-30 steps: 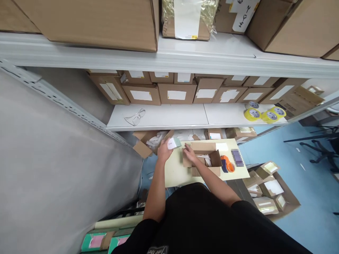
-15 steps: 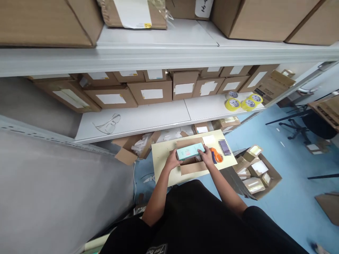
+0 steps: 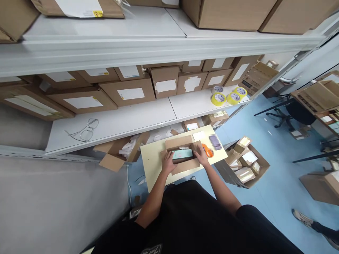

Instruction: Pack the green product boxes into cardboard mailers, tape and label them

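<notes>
Left hand [image 3: 167, 163] and right hand [image 3: 200, 156] each clasp one end of the teal box [image 3: 182, 154], fingers curled round it. Box is flat, rectangular, smooth printed card. It sits between both hands, low inside the open brown corrugated carton [image 3: 182, 155] on the pale yellow table [image 3: 151, 166]. Orange tape dispenser [image 3: 208, 151] lies just beside the right hand.

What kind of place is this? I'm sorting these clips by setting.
Most likely a stockroom or packing area: metal shelving stacked with labelled cardboard boxes, rolls of yellow tape, and a small table where both hands set a teal carton into an open box.
</notes>
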A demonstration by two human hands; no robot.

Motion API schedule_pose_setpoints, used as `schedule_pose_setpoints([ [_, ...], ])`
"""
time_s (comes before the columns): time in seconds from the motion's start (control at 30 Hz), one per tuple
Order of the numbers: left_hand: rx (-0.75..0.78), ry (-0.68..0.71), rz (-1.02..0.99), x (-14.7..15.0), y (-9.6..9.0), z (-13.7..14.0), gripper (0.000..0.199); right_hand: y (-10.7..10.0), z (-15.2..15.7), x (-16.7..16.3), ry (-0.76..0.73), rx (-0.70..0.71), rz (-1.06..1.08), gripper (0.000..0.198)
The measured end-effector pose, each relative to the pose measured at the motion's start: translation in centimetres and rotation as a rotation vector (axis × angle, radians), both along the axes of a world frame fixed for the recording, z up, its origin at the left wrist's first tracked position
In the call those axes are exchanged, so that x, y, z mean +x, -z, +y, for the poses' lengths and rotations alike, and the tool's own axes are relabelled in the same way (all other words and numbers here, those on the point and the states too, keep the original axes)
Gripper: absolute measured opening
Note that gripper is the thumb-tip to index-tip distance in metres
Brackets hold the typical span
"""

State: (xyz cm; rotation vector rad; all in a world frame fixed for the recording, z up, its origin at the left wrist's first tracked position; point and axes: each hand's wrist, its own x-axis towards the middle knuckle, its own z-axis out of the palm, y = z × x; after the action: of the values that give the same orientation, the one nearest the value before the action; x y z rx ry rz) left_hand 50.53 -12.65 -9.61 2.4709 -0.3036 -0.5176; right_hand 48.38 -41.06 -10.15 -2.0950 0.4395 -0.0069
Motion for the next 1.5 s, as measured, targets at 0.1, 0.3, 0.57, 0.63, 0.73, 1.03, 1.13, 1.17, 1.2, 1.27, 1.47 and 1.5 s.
schedule_pose_setpoints([
  [0.1,0.032,0.009,-0.025,-1.2,0.6,-0.1,0.091,0.2,-1.5,-0.1,-0.006,0.022,0.018,0.075],
  [0.3,-0.070,-0.053,-0.022,-3.4,1.6,-0.2,0.059,1.3,-3.2,-0.5,-0.091,0.088,0.053,0.078],
  [0.57,-0.066,-0.160,-0.037,-4.9,1.1,-2.8,0.012,1.8,-4.5,0.1,-0.287,0.129,0.043,0.077],
  [0.63,-0.024,-0.192,-0.076,-6.1,0.4,-3.9,0.013,1.5,-5.2,0.9,-0.353,0.104,0.015,0.076],
  [0.73,0.028,-0.259,-0.151,-8.9,-0.5,-5.6,0.010,1.0,-6.3,2.1,-0.445,0.062,-0.008,0.076],
  [1.03,0.113,-0.579,-0.236,-21.0,-3.1,-11.2,0.009,-3.0,-6.5,1.7,-0.753,0.090,-0.262,0.065],
  [1.13,0.140,-0.671,-0.250,-24.8,-4.6,-12.3,0.008,-4.1,-4.6,0.7,-0.857,0.107,-0.308,0.061],
  [1.17,0.148,-0.704,-0.258,-26.1,-5.2,-12.6,0.008,-4.4,-3.7,0.3,-0.896,0.106,-0.313,0.061],
  [1.2,0.155,-0.739,-0.271,-27.4,-5.6,-12.8,0.008,-4.5,-2.8,-0.2,-0.933,0.105,-0.314,0.061],
  [1.27,0.167,-0.812,-0.308,-29.9,-6.5,-13.2,0.009,-4.5,-1.0,-1.3,-1.006,0.109,-0.300,0.063],
  [1.47,0.222,-1.039,-0.414,-38.0,-7.9,-14.8,0.011,-4.2,5.1,-6.0,-1.238,0.232,-0.227,0.066],
  [1.5,0.230,-1.079,-0.417,-39.5,-8.0,-15.2,0.010,-4.3,6.2,-7.2,-1.283,0.264,-0.218,0.066],
])
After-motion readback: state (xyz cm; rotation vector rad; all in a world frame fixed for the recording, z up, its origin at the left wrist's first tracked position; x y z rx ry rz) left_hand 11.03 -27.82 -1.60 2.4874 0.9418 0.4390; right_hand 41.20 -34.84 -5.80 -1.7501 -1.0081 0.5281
